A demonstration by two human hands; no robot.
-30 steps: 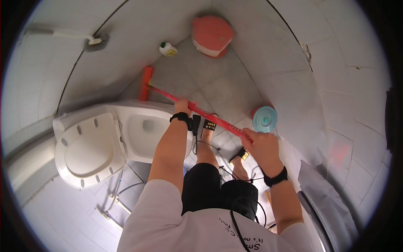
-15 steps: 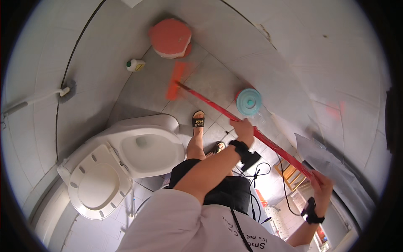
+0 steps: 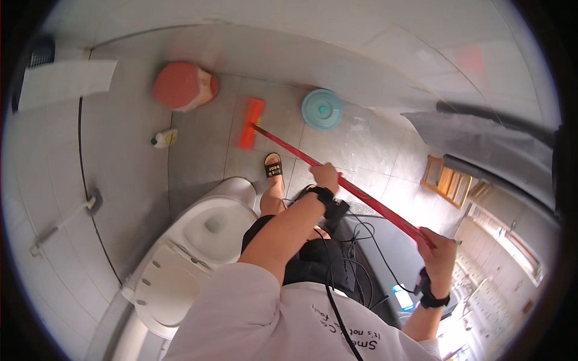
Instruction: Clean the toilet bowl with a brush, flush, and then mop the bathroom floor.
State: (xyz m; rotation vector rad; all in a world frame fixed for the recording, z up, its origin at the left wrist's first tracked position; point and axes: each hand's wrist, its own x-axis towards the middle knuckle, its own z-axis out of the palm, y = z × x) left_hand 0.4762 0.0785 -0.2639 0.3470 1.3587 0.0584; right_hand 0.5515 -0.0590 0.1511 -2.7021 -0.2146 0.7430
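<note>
Both my hands grip the red pole (image 3: 379,207) of a long-handled floor cleaning tool. My left hand (image 3: 326,177) is closed around the pole partway along it. Near the pole's upper end, my right hand (image 3: 438,248) wraps around it at the right. The tool's flat orange head (image 3: 251,123) rests on or just above the grey tiles; its slight blur hides whether it is a brush or a squeegee. Beyond my sandalled foot (image 3: 274,165) lies that head, between a pink-lidded bin (image 3: 177,87) and a round light-blue lidded bucket (image 3: 323,110).
The toilet (image 3: 220,225) stands at my left with its lid raised. A white bottle (image 3: 164,138) is by the left wall, where a toilet brush (image 3: 90,204) hangs. At right are a wooden stool (image 3: 447,182), a grey surface (image 3: 376,265) and black cables (image 3: 391,265).
My view has turned rightward, so the bin, bottle and bucket appear farther left. Both hands keep their hold on the pole, and the orange head appears slightly lower in the picture.
</note>
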